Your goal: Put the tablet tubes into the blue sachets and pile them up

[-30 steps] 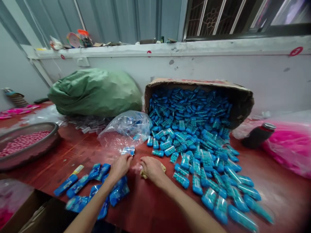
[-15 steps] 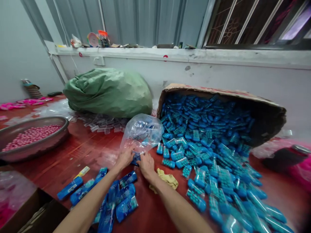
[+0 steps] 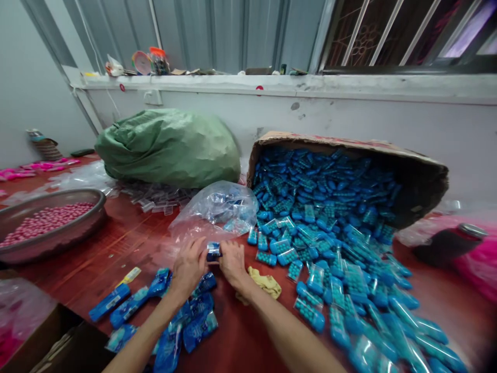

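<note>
Both hands meet at a small dark-blue printed packet (image 3: 213, 252) just above the red table. My right hand (image 3: 233, 263) pinches its right end with curled fingers. On the other side, my left hand (image 3: 189, 267) has its fingers and thumb closed at the left end. The packet's contents cannot be made out. Just beyond the hands lies a clear plastic bag (image 3: 223, 204) with blue wrappers inside. Filled blue packets (image 3: 200, 331) lie loosely below my left forearm, and a crumpled yellow cloth (image 3: 264, 284) rests beside my right wrist.
A tipped cardboard box (image 3: 423, 202) spills blue-capped clear tubes of beads (image 3: 310, 311) across the right side. A large green sack (image 3: 166, 147) sits at the back. At left are a metal basin (image 3: 99, 210) of pink beads and an open carton (image 3: 58, 336). A dark cup (image 3: 442, 248) stands right.
Both hands have drawn slightly back from the clear bag with the blue packet between them. The bag's mouth has slumped leftward onto the table. The view has shifted slightly.
</note>
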Tool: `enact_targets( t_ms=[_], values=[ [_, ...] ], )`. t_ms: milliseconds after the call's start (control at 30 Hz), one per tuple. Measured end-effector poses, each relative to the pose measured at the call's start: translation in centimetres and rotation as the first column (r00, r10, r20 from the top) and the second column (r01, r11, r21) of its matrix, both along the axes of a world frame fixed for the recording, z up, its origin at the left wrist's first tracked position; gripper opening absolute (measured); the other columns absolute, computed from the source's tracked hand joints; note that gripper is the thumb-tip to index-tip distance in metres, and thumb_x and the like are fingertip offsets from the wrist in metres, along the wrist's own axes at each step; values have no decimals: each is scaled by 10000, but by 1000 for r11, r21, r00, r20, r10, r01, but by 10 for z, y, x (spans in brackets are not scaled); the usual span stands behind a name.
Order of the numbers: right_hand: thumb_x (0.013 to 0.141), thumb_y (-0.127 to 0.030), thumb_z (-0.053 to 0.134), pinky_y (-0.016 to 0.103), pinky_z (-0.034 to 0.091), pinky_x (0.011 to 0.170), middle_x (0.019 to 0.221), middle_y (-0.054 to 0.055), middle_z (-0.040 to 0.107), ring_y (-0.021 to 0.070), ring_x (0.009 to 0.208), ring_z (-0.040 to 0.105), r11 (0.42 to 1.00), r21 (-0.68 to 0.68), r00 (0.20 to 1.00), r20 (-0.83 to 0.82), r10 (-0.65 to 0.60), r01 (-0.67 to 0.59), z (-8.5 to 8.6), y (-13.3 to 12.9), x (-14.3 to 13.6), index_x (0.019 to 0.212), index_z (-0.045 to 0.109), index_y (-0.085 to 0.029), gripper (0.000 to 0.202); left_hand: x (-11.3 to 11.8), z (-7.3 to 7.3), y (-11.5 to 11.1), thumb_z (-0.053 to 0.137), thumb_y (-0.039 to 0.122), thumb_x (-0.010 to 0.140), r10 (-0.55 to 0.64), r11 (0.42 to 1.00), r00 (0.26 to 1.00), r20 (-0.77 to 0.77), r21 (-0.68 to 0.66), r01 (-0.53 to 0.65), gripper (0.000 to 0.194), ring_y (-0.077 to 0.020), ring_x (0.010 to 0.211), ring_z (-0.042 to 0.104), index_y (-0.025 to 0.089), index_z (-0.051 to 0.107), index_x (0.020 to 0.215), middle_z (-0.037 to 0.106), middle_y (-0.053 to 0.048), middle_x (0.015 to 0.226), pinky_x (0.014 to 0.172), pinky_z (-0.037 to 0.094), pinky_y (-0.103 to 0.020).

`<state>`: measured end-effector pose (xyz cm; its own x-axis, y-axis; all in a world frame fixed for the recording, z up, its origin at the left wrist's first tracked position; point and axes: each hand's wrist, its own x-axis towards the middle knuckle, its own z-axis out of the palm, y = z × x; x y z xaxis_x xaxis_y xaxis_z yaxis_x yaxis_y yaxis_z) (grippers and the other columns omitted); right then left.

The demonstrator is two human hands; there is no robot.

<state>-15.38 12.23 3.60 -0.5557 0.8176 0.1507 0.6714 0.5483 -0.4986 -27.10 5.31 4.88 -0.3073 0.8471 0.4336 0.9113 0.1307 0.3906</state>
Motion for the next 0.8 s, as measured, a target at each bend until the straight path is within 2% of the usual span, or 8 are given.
enact_targets(
  t_ms=[100,200,267,333,400,467,633,800],
  values=[
    [743,-111,494,284,357,703,821,24,622,186,800,547,997,-34,994,-93,62,-65,14,-6,26,839,540,-201,139,22,10,-25,441,358,793,23,991,999,36,128,-28,403,-280,1082,475,174,484,1149,555,-133,1153,924,360,-427],
    [745,-179,537,196,361,570,699,-47,581,120,656,539,987,-77,976,-180,123,-139,25,-16,62,768,503,-209,51,51,9,-42,495,411,752,-72,994,946,315,99,43,427,-265,955,561,192,488,1118,615,-113,1042,832,428,-409],
    [730,-215,569,168,352,507,643,-71,534,95,586,511,968,-164,945,-298,135,-191,26,-24,84,726,478,-205,91,72,1,-48,469,445,756,-96,990,763,639,-17,140,357,-209,661,610,191,522,1000,651,-55,744,603,480,-341],
    [684,-210,607,161,348,468,601,-83,487,83,528,475,916,-314,879,-470,77,-248,22,-31,101,692,467,-198,140,90,-10,-48,464,482,740,-21,972,466,884,-91,215,328,-152,419,533,185,522,866,574,13,509,398,404,-261],
    [647,-186,624,162,349,445,579,-86,464,77,490,450,854,-431,808,-589,-23,-290,13,-35,110,682,475,-190,152,105,-18,-45,525,479,695,43,974,231,972,-92,206,325,-116,360,500,175,509,807,559,31,469,342,344,-208],
    [667,-182,595,165,357,433,583,-79,478,79,477,456,838,-466,779,-621,-81,-284,3,-36,114,718,502,-183,106,115,-21,-41,577,451,660,54,985,126,991,-73,154,326,-103,370,514,161,509,794,590,18,492,341,336,-182],
    [736,-203,533,195,426,516,723,-26,585,121,614,552,870,-434,754,-646,-121,-233,-6,-38,115,872,574,-196,143,123,-14,-36,611,398,638,44,997,139,989,-53,64,325,-137,450,575,159,531,842,635,1,574,394,419,-219],
    [760,-203,529,231,454,658,832,8,619,151,766,575,944,-312,758,-641,-126,-108,-6,-51,136,908,574,-200,154,130,-11,-44,633,428,617,9,989,170,985,-33,142,365,-164,578,607,180,543,869,640,-6,695,460,467,-249]
  ],
)
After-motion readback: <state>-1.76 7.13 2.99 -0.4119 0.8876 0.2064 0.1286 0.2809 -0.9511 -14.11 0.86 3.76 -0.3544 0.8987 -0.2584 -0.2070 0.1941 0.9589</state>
